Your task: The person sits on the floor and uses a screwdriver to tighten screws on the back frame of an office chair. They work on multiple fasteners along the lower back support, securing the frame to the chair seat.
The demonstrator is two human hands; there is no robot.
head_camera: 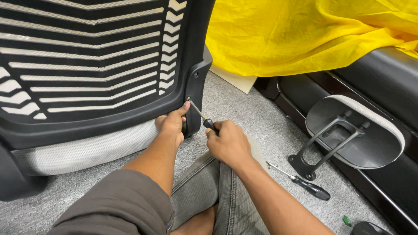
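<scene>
A black chair back [87, 65] with pale slats lies on its side in front of me, on the grey carpet. My right hand [228, 143] is closed around the black handle of a screwdriver [201, 116]. Its metal shaft slants up to a screw hole on the chair's black side frame [196, 82]. My left hand [171, 124] rests against the lower corner of that frame, with the thumb raised beside the screwdriver tip. The white mesh seat edge [82, 152] shows under the chair back.
A second screwdriver with a black handle [305, 185] lies on the carpet to the right. Beside it stands a black headrest part with a bracket [348, 135]. Yellow cloth [305, 35] covers black furniture at the back right. A small green bit [346, 220] lies near the bottom right.
</scene>
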